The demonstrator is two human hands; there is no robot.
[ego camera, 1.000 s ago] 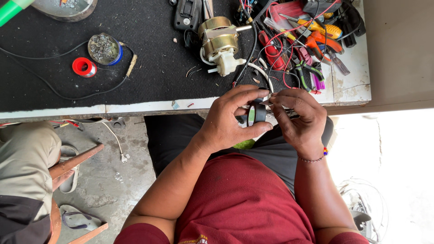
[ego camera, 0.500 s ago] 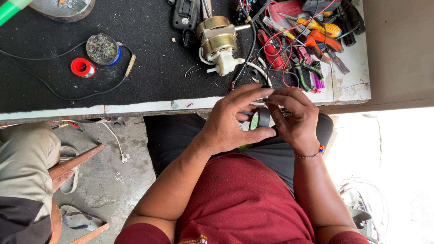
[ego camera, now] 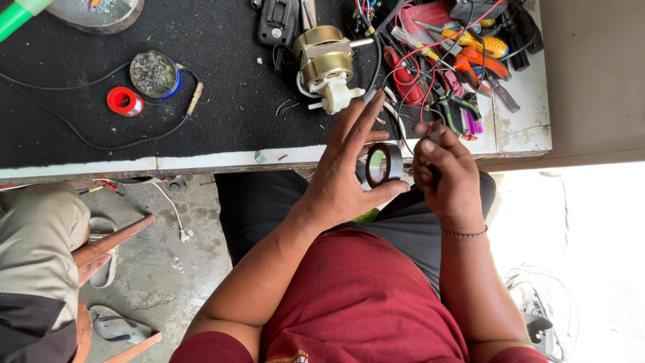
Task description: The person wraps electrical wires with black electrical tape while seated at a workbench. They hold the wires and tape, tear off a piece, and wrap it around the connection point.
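The tape roll [ego camera: 383, 165] is partly covered by the left hand [ego camera: 349, 176]; its far side is hidden. What the right hand [ego camera: 447, 176] pinches is concealed by its curled fingers. At the upper left of the frame, the green handle [ego camera: 19, 13] and the metal dish [ego camera: 101, 15] are cut off by the edge. In the tool pile [ego camera: 457, 54] at the upper right, single items overlap and cannot be separated.

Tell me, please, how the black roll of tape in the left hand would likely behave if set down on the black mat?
The black roll of tape is a round ring, so on edge it would probably roll; laid flat it should stay. It looks light: the left hand holds it with few fingers.
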